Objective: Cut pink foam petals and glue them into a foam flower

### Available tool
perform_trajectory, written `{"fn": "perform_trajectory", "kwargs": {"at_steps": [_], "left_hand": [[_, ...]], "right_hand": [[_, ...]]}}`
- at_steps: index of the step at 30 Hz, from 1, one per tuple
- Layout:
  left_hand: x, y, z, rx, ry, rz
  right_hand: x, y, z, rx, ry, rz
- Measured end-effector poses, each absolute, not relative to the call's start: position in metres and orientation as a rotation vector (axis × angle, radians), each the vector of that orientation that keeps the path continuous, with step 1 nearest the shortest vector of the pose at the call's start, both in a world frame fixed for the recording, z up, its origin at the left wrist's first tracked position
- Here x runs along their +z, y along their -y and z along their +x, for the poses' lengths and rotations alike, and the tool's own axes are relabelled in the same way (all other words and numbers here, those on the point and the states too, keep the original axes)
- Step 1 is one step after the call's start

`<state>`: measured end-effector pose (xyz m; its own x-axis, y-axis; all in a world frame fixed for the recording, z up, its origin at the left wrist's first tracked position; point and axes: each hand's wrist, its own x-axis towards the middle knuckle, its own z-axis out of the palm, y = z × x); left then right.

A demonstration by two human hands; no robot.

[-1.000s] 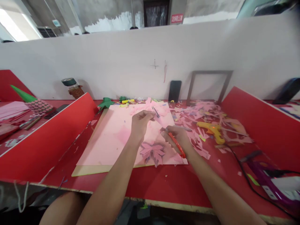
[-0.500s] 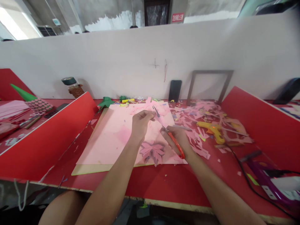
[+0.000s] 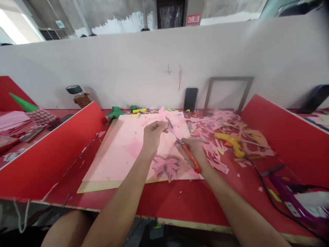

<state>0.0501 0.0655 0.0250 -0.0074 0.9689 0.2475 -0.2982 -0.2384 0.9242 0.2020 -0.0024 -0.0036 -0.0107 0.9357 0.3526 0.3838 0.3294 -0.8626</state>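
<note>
My right hand [image 3: 194, 151] is closed round scissors [image 3: 190, 156] with red handles, their blades pointing up and away to the left and slightly parted. A thin grey pen-like stick [image 3: 202, 140] juts out beside that hand. The fingers of my left hand [image 3: 154, 134] are pinched close to the blade tips, on what looks like a small piece of pink paper [image 3: 175, 131] that blends into the background. Below both hands lies a large pink sheet [image 3: 113, 156]. On its near edge rests a layered pink paper flower shape [image 3: 166, 167] with dark edges.
Pink paper scraps [image 3: 218, 120] are heaped at the right, around a yellow glue gun [image 3: 232, 142] with a black cord. A dark phone [image 3: 190, 99] and a grey frame [image 3: 228, 79] lean on the white partition. Red dividers [image 3: 53, 151] bound both sides. A purple device [image 3: 295, 199] sits at right.
The whole view has shifted very slightly left. Both hands hold nearly the same pose, with the scissors still by the left fingertips.
</note>
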Motion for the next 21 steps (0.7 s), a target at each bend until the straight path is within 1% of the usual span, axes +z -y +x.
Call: {"fn": "perform_trajectory", "kwargs": {"at_steps": [7, 10, 13, 16, 21], "left_hand": [[0.026, -0.065, 0.05, 1.483, -0.789, 1.136], [0.026, -0.065, 0.05, 1.473, -0.788, 1.128], [0.024, -0.066, 0.051, 1.447, -0.814, 1.178], [0.021, -0.064, 0.052, 1.406, -0.876, 1.333], [0.019, -0.058, 0.052, 1.323, -0.993, 1.809]], "right_hand": [[-0.017, -0.003, 0.202, 0.711, 1.506, -1.23], [-0.018, -0.003, 0.2, 0.855, 1.365, -1.224], [-0.014, -0.006, 0.202, 0.967, 1.179, -1.127], [-0.007, -0.009, 0.206, 0.865, 1.062, -1.059], [0.001, -0.014, 0.213, 0.677, 1.023, -1.018]]}}
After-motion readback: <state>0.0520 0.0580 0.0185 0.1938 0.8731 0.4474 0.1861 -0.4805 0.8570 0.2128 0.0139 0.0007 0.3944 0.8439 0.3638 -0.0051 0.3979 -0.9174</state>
